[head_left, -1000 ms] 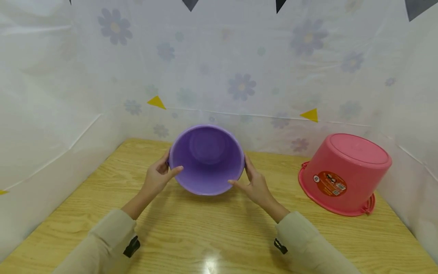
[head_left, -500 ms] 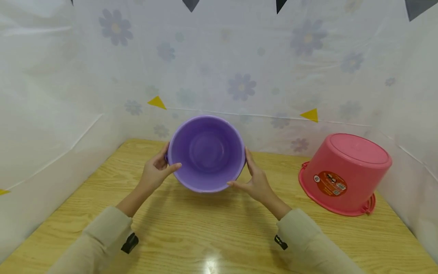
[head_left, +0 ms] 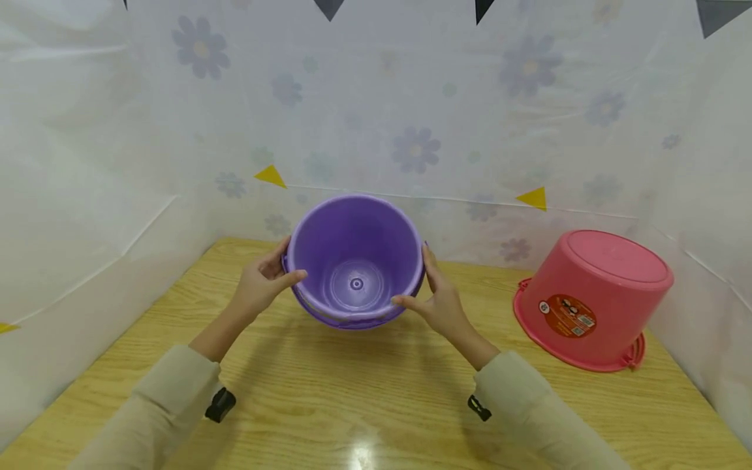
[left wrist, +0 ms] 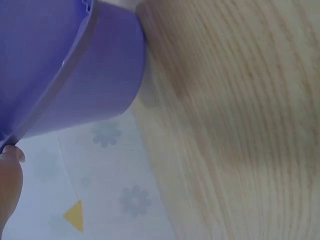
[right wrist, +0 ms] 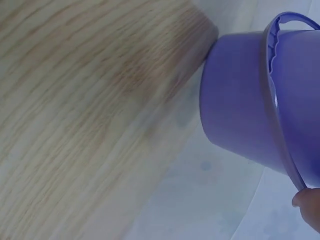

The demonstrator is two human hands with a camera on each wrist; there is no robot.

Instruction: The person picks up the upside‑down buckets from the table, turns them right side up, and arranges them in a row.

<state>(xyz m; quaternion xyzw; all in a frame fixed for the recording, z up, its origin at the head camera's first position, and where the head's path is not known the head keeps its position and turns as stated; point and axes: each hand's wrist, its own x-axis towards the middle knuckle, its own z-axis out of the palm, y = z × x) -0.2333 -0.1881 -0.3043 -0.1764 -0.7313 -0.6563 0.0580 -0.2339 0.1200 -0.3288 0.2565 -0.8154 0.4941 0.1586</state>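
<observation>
Between both hands is a purple plastic bucket (head_left: pixel 358 228), mouth up and tipped toward me, with its round inner bottom in sight. My left hand (head_left: pixel 260 282) grips its left side, thumb over the rim and fingers around the outside. On the opposite side my right hand (head_left: pixel 442 310) holds it the same way, thumb at the front right of the rim. The bucket's handle (right wrist: pixel 274 100) hangs along the near side, below the rim. In the left wrist view the bucket's lower wall (left wrist: pixel 117 65) shows close over the wooden table, and a fingertip (left wrist: pixel 15 152) touches the handle's end.
A pink bucket (head_left: pixel 599 294) stands upside down on the right of the wooden table (head_left: pixel 352 405), an orange label on its side. Behind the table hangs a white flowered sheet (head_left: pixel 364 117), and pale sheets close off both sides.
Both hands have tilted the purple bucket more upright: its inner bottom has sunk within the mouth, and the handle now shows below the rim. The left hand has shifted slightly up and left.
</observation>
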